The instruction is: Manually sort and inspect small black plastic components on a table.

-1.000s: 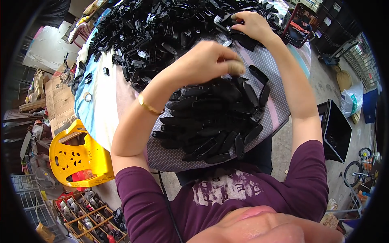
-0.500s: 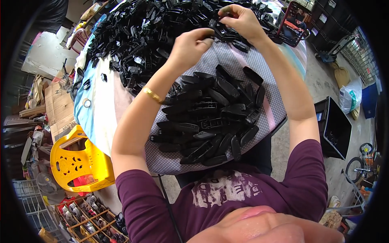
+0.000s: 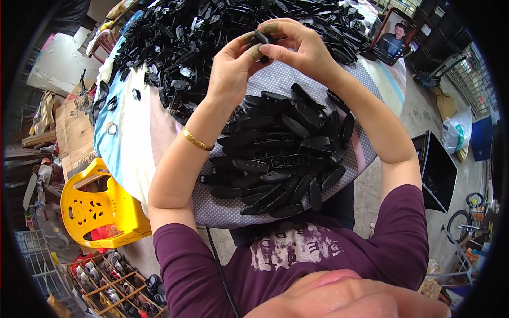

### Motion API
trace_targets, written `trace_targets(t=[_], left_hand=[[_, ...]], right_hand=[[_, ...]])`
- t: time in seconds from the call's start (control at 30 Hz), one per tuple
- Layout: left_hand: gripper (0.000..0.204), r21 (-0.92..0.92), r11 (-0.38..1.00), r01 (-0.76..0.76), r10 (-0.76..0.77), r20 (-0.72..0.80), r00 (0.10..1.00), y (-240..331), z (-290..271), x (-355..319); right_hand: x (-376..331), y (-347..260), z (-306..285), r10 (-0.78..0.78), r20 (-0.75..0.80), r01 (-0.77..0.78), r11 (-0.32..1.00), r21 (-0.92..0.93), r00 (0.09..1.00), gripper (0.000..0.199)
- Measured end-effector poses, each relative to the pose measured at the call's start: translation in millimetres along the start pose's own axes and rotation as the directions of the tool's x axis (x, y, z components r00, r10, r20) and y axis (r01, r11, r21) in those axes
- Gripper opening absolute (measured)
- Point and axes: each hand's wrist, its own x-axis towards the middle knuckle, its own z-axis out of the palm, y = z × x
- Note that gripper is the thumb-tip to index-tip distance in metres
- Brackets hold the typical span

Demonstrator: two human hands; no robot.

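My left hand [image 3: 233, 63] and my right hand [image 3: 294, 45] meet above the table, both pinching one small black plastic part [image 3: 261, 38] between the fingertips. A gold bangle [image 3: 195, 140] circles my left wrist. Under my forearms lies a near heap of long black plastic shells [image 3: 281, 153] on a dotted grey cloth [image 3: 222, 209]. Beyond my hands a much larger pile of black parts [image 3: 212, 26] covers the far side of the table.
A yellow plastic chair [image 3: 98, 204] stands at the lower left beside cardboard boxes [image 3: 74, 138]. A black bin [image 3: 437, 169] sits on the floor to the right. A framed picture [image 3: 393, 37] leans at the table's far right. A rack of small items [image 3: 114, 275] is below.
My left hand has lifted off the near heap and joined my right hand, which drew back from the far pile. Both now hold one small black part between them.
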Motion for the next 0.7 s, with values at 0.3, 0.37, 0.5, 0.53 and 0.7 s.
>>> trace_targets(t=[0.3,0.37,0.5,0.53,0.7], left_hand=[[0.032,0.049,0.992,-0.119,0.121,-0.046,0.992,0,-8,4],[0.033,0.068,0.988,-0.142,0.144,-0.035,0.989,1,-9,3],[0.034,0.108,0.984,-0.145,0.148,-0.027,0.989,-1,-11,3],[0.033,0.079,0.986,-0.145,0.148,-0.034,0.988,-2,-11,3],[0.03,0.015,0.99,-0.139,0.14,-0.047,0.989,0,-3,1]], right_hand=[[-3,-5,-3,0.189,-0.122,-0.193,0.981,-0.021,0.974,0.033],[-5,-5,0,0.2,-0.088,-0.201,0.98,-0.008,0.976,0.033],[-7,-3,4,0.115,-0.062,-0.122,0.983,-0.137,0.991,0.032],[-8,-4,5,0.058,-0.064,-0.072,0.968,-0.241,0.996,0.032],[-8,-13,11,-0.159,-0.061,0.111,0.875,-0.472,0.985,0.029]])
